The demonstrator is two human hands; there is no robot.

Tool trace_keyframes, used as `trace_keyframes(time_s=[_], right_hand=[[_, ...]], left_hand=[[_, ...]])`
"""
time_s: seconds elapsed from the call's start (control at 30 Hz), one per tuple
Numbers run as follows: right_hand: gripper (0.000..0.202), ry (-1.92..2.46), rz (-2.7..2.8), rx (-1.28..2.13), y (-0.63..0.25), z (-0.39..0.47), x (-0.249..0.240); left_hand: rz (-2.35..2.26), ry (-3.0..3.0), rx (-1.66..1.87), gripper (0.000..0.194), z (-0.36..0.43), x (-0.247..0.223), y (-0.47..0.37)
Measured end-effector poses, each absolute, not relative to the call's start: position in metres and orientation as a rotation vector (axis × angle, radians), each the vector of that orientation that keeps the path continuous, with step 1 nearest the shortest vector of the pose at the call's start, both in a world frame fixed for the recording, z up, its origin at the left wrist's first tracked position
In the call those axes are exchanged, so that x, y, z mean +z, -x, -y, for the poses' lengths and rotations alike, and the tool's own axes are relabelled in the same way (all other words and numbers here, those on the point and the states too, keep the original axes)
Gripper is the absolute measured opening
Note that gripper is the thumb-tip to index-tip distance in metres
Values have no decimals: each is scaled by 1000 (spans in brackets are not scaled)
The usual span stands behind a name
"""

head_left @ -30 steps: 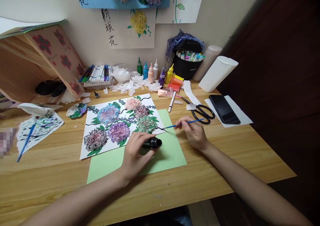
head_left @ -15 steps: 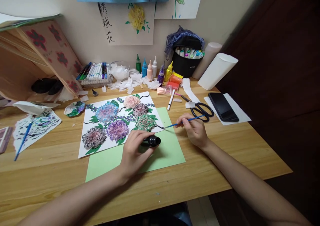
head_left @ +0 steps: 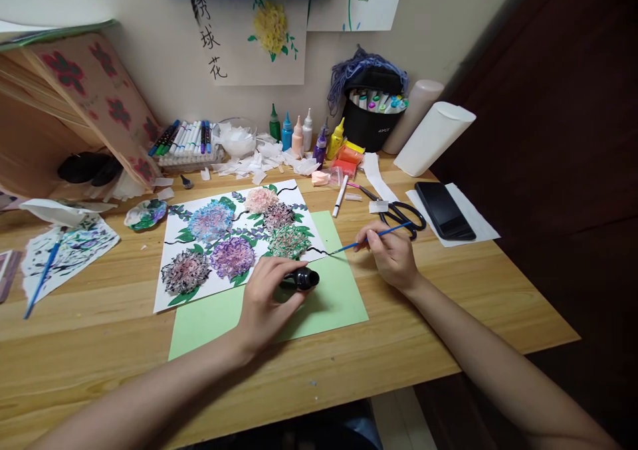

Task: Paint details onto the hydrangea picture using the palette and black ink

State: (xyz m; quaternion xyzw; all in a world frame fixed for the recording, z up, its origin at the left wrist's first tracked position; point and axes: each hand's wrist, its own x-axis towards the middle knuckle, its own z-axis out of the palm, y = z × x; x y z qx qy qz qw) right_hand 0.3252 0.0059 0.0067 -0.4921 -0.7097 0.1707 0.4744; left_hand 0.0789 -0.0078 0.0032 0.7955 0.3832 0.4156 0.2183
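Note:
My left hand [head_left: 272, 297] is closed around a small black bottle [head_left: 305, 278], tilted with its open mouth to the right, over the lower edge of the flower picture. In my right hand [head_left: 391, 257] is a thin blue paintbrush [head_left: 366, 240], pinched between the fingers. Its tip meets the right end of a wavy black line at the picture's right edge. The white flower picture [head_left: 199, 295] carries several raised, ruffled blooms in blue, pink, purple, green and black, with painted green leaves. Beneath it lies a light green sheet [head_left: 339, 297].
Black scissors [head_left: 416, 216] and a phone [head_left: 443, 212] lie right of my right hand. Paint bottles [head_left: 298, 137], paper scraps [head_left: 254, 164] and a black marker case [head_left: 371, 127] stand along the wall. Another blue brush [head_left: 47, 274] rests on a stained paper at left.
The brush tip has moved slightly right, and the black line now reaches a little closer to the picture's right edge. The left hand keeps its hold on the bottle.

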Motion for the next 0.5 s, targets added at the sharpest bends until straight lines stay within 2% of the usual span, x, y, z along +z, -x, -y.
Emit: trace_keyframes(time_s=[0.5], right_hand=[[25,1184,1672,447,-325,-3,8]], left_hand=[[-1049,-2203,1159,34,8,3,-79]])
